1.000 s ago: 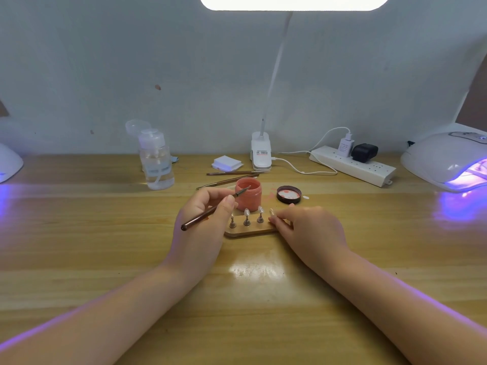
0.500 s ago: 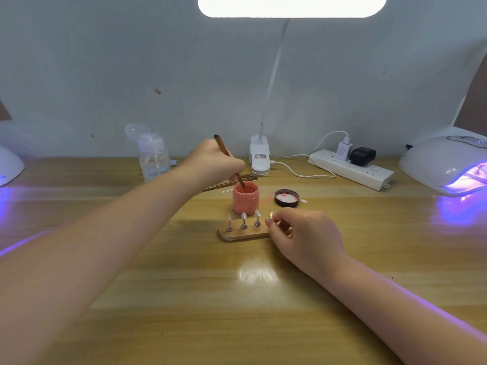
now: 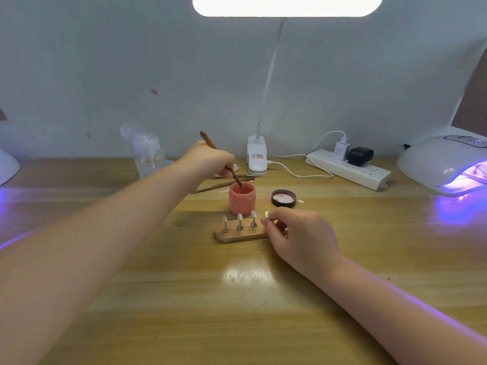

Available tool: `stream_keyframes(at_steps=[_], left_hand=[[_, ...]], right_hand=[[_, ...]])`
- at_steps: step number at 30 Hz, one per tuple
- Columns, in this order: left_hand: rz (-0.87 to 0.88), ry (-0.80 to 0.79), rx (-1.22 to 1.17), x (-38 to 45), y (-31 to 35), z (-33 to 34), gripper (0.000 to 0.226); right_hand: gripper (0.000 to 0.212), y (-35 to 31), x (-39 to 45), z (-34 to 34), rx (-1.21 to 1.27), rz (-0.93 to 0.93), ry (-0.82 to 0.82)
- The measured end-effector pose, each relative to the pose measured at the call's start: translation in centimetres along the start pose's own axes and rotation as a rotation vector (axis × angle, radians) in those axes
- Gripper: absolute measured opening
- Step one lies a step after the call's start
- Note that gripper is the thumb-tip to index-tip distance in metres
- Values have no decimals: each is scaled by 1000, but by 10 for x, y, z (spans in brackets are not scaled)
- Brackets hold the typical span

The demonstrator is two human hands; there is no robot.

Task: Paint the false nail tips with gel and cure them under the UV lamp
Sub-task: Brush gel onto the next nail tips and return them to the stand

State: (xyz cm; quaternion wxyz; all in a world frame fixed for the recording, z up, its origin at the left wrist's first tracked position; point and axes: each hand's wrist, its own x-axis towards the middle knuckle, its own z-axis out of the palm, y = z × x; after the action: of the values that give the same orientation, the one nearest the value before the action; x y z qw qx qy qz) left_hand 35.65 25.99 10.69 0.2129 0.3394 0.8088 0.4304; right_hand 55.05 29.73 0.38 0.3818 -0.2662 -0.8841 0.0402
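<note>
Loading the brush with gel. The left hand [image 3: 210, 160] holds a thin brown-handled brush [image 3: 220, 159] in a pinching grip, handle tilted up and to the far left, bristle end dipped into the open coral-pink gel jar [image 3: 242, 198] standing at the centre of the wooden tabletop [image 3: 184, 299]. The jar's round black lid [image 3: 283, 198] lies upturned just right of it.

Just near of the jar lies a small oblong wooden stand [image 3: 241, 235] carrying clear false nail tips [image 3: 239, 216] on short metal pegs; three stand free, and the rightmost tip [image 3: 266, 214] sits against the fingertips of the right hand [image 3: 300, 237]. The fingers of this hand curl over the stand's right end; whether they pinch the peg or only steady the stand cannot be told.

The white domed UV lamp [image 3: 445, 163] glows violet at the far right, well apart from the stand. All visible tips appear unpainted, so the task seems to be at an early stage.

For a good stroke, judgement suggests wiping excess gel on the jar's rim, taking only a small bead, and keeping the right hand firmly on the stand so that the light pegs do not tip under the brush. A drip onto the stand is the chief risk.
</note>
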Motion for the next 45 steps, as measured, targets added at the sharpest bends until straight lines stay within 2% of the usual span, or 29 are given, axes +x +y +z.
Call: stream_keyframes(at_steps=[3, 6, 13, 16, 19, 23, 25, 32, 40, 45], left_hand=[[-103, 26, -131, 0, -11, -15, 16], [-166, 1, -201, -2, -22, -25, 13], [-145, 49, -283, -5, -35, -36, 11], [-60, 14, -433, -19, -39, -33, 10], [150, -3, -558, -41, -49, -23, 14], [478, 60, -446, -80, -72, -4, 14], [576, 69, -425, -97, -81, 6, 13], [725, 97, -182, -113, -92, 19, 16], [787, 126, -95, -115, -94, 20, 18], [784, 91, -155, -116, -96, 19, 22]], right_hand=[[12, 1, 1, 1, -9, 2, -6], [12, 2, 1, 1, -5, -8, -7], [13, 3, 2, 1, 38, 26, -18], [10, 2, 2, -1, 123, 46, -8], [5, 3, 4, -5, 275, 68, 5], [5, 1, 4, -7, 405, 123, -2], [7, 1, 4, -7, 448, 155, -5], [9, 0, 5, -8, 508, 157, 0], [11, -1, 4, -8, 493, 111, 27], [9, -1, 4, -7, 491, 116, 36]])
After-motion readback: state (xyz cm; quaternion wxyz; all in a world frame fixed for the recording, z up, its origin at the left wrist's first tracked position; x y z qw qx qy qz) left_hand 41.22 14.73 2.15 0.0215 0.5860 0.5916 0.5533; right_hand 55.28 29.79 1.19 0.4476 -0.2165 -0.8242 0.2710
